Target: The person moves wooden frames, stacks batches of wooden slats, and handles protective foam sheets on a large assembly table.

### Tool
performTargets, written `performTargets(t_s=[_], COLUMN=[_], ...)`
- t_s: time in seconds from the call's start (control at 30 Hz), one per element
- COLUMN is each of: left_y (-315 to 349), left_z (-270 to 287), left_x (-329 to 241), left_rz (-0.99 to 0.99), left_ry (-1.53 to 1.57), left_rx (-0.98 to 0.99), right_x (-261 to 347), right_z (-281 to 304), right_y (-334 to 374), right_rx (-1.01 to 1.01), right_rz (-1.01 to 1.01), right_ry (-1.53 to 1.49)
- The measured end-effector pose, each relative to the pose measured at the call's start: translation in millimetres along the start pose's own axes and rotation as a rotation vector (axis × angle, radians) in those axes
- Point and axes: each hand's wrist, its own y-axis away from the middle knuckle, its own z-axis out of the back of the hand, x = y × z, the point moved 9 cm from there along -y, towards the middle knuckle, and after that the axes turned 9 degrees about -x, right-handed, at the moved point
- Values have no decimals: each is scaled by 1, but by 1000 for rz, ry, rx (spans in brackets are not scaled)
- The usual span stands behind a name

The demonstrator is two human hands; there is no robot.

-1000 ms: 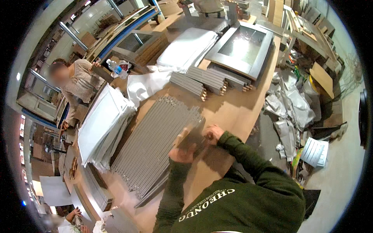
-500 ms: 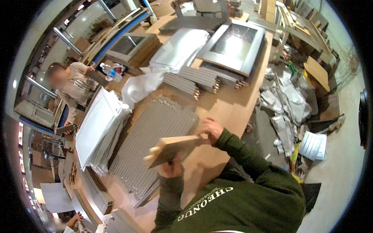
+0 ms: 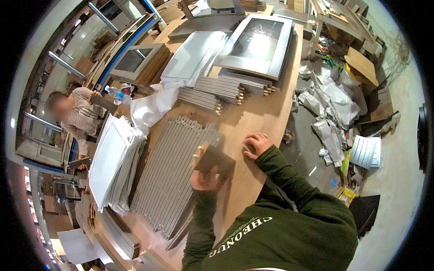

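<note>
My left hand [image 3: 204,179] is closed round a short, flat grey-brown wooden rail [image 3: 217,158] with pale dowel pegs [image 3: 197,157] sticking out of its end. The rail is held a little above the right side of a wide row of thin grey strips [image 3: 169,176], which lie side by side on the table. Apart from the rail, my right hand [image 3: 258,145] rests on the bare wooden tabletop [image 3: 251,169] near its right edge. Its fingers are bent and somewhat apart, and no object shows in them.
Bundles of dowelled grey rails [image 3: 219,90] lie beyond the strips, in front of a framed glass door [image 3: 275,49]. White-wrapped panels [image 3: 113,158] are stacked on the left. Across the table a person [image 3: 83,108] handles dark pieces. Crumpled wrapping [image 3: 332,104] litters the floor at right.
My right hand has let go of the rail and moved down and right onto the tabletop. The left hand has shifted slightly right and up with the rail, turning it.
</note>
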Motion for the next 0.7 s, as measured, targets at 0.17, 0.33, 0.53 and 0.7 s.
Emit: performTargets(t_s=[0.17, 0.33, 0.53, 0.7], left_y=[-18, -32, 30, -22], left_z=[79, 70, -58, 23], left_x=[-55, -112, 2, -24], left_rz=[181, -154, -433, 70], left_ry=[547, 386, -297, 105], left_rx=[-458, -278, 79, -151], right_x=[2, 4, -4, -5], right_z=[0, 5, 0, 10], right_y=[-4, -9, 3, -8], right_rx=[-67, -75, -94, -137], right_rz=[17, -36, -94, -21], right_ry=[-20, -40, -52, -28])
